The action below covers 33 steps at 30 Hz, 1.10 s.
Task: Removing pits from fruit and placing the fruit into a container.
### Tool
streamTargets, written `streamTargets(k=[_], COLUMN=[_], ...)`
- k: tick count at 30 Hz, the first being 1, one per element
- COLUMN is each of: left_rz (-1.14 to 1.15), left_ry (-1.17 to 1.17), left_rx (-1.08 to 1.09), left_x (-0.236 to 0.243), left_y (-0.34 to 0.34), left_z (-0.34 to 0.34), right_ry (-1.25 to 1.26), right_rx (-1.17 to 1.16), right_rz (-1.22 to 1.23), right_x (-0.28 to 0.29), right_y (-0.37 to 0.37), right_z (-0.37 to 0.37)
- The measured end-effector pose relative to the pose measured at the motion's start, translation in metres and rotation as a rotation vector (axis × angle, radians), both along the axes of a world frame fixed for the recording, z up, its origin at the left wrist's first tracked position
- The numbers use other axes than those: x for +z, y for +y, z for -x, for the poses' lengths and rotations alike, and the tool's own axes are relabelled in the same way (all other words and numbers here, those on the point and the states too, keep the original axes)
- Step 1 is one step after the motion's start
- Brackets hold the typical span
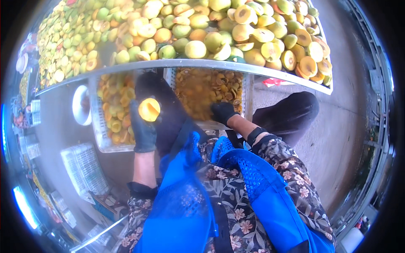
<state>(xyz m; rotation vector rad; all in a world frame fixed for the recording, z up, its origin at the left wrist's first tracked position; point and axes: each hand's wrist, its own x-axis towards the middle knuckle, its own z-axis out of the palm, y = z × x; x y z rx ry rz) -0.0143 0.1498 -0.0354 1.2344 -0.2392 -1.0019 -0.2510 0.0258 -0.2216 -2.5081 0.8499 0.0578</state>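
Note:
My left hand (143, 128), in a dark glove, is raised over the edge of the left crate. It grips a halved apricot-like fruit (149, 109) with the yellow-orange cut face turned up. My right hand (223, 113), also gloved, is low over the near right part of a second crate (249, 97). Its fingers look curled, and whatever is in them is hidden. Brown-orange pits or scraps (225, 86) fill that crate. Orange fruit halves (116, 116) lie in the white left crate (99, 135).
A metal-edged table (190, 63) heaped with whole and halved yellow-green fruit (196, 49) spans the far side. My knees (291, 111) reach under its rim. A white round basin (81, 105) and an empty white crate (84, 168) are on the left.

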Motion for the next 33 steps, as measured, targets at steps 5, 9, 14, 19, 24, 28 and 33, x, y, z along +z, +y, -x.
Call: streamTargets(k=[5,9,14,19,24,28,33], left_rz=[-0.110,-0.204,-0.092,-0.067,-0.154,-0.256,-0.277], left_ry=[-0.262,-0.329,-1.230,-0.415,-1.106,-1.096,-0.877], left_rx=[0.035,-0.003,0.054,0.025,-0.084,-0.121,-0.013], left_x=[-0.012,-0.025,-0.051,-0.035,-0.046,-0.040,-0.026], left_y=[0.017,0.008,0.007,-0.002,0.005,-0.005,-0.022], left_z=[0.000,-0.003,0.001,0.001,-0.005,0.001,0.008], right_ry=[-0.003,-0.110,-0.145,-0.224,-0.022,0.122,0.105], right_rx=[-0.136,-0.109,-0.360,-0.578,-0.306,-0.321,-0.491], right_rz=[-0.112,-0.369,-0.573,-0.335,-0.128,-0.196,-0.341], right_x=[-0.004,-0.034,-0.046,-0.045,-0.024,-0.020,-0.030], right_y=[-0.003,-0.060,-0.087,-0.096,-0.085,-0.086,-0.086], right_z=[0.004,0.025,0.021,0.020,-0.004,-0.011,-0.022])
